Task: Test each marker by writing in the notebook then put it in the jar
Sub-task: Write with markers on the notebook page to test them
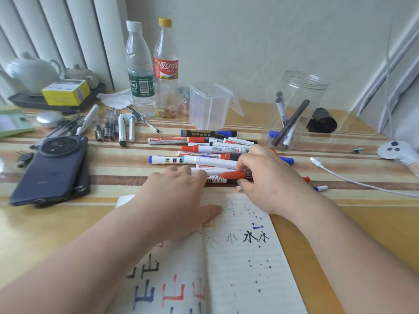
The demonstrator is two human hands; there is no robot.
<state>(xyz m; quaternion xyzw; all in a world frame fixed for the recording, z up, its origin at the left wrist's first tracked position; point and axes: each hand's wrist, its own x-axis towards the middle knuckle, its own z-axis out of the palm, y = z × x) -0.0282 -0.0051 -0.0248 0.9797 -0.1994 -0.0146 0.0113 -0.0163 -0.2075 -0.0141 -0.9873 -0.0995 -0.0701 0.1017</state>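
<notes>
Closest to my view lies the notebook [238, 268], one book open to two pages on the striped table [340, 223]. Both pages already carry test characters and dots in black, blue and red. Two hands reach in across its top edge. The left hand [176, 200] lies flat with fingers fairly straight and its thumb on the page. Its fingertips rest against the nearest markers, and I see no grip on anything. The right hand [269, 177] is curled, thumb and forefinger pinching the cap end of one red-capped marker [233, 175] at the near edge of the pile, just beyond the notebook.

Further back on the right stands the single clear jar [297, 109], open-topped and well apart from both hands. I count four pens in it, possibly five: two white ones with grey caps, one long dark one leaning, and one blue-capped at the bottom. Between jar and notebook sits the marker pile [215, 150], roughly ten pieces with red, blue and black caps; they overlap too much for an exact figure. One small orange cap [239, 188] lies loose just beside the right hand.

My reading is that the job is under halfway. A few markers are tested and jarred, the pinched one looks ready to be uncapped for its test, and most of the pile is untested.
</notes>
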